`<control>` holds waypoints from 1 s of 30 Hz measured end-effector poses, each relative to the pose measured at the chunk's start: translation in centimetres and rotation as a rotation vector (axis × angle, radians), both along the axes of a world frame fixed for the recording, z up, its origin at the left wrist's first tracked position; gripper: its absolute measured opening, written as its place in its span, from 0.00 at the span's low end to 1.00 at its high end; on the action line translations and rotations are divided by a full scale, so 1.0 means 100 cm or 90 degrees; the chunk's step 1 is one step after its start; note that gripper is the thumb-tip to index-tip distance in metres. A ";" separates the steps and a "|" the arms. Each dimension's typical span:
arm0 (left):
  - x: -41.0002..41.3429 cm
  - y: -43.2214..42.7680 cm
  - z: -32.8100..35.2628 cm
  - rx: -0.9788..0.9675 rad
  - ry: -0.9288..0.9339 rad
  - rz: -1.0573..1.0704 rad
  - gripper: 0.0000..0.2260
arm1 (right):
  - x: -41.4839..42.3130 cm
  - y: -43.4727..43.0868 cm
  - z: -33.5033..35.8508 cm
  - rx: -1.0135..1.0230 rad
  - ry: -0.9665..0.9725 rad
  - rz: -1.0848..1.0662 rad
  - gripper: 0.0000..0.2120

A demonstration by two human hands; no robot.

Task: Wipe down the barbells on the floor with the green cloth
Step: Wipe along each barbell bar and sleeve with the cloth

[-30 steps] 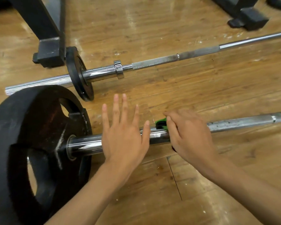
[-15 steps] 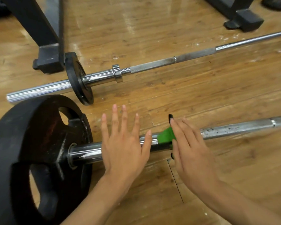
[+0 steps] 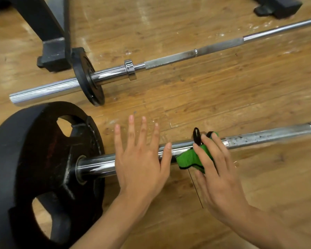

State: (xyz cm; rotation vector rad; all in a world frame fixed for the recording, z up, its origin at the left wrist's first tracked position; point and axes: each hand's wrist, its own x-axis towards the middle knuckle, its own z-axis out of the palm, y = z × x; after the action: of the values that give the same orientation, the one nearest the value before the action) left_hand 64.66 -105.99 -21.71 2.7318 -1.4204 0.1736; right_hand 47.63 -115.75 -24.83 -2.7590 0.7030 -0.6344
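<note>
green cloth [image 3: 189, 159] draped on near barbell [image 3: 267, 136]; far barbell [image 3: 169, 62] lies parallel behind.

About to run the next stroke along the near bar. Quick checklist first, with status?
1. Green cloth on the near barbell: ok, under the right hand.
2. Left hand steadying the sleeve beside the large plate: ok, lying flat.
3. Cloth wrapped fully round the bar: cannot tell, underside hidden.
4. Bar right of the cloth clean: not ok, dark specks.
5. Far barbell wiped: cannot tell.
</note>
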 end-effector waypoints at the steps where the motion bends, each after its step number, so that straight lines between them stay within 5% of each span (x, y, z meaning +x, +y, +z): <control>1: -0.004 0.002 0.000 -0.003 0.001 0.003 0.29 | 0.001 -0.001 0.001 -0.011 0.011 0.000 0.22; 8: -0.020 0.016 0.001 -0.016 0.035 0.008 0.27 | 0.056 -0.034 0.046 0.125 0.210 -0.109 0.18; 12: -0.026 0.025 0.003 -0.031 0.047 -0.003 0.27 | 0.013 -0.001 0.026 0.016 0.021 -0.030 0.15; 15: -0.034 0.029 0.004 -0.030 0.055 0.004 0.26 | -0.008 0.006 0.022 -0.012 0.009 0.034 0.16; 20: -0.042 0.035 0.004 -0.047 0.069 0.001 0.25 | 0.045 -0.026 0.057 0.190 0.285 -0.092 0.21; 22: -0.044 0.039 0.004 -0.052 0.069 -0.004 0.24 | 0.046 -0.026 0.058 0.163 0.325 -0.110 0.19; 26: -0.047 0.041 0.001 -0.061 0.068 -0.002 0.25 | 0.002 0.010 0.040 0.026 0.076 -0.031 0.15; 30: -0.047 0.037 -0.001 -0.075 0.063 0.012 0.25 | 0.005 0.001 0.039 0.017 0.093 0.007 0.16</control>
State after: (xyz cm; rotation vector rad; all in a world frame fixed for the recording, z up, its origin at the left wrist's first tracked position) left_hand 59.98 -102.24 -21.82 2.6203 -1.3165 0.1181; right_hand 48.15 -115.65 -20.96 -2.8042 0.7192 -0.4224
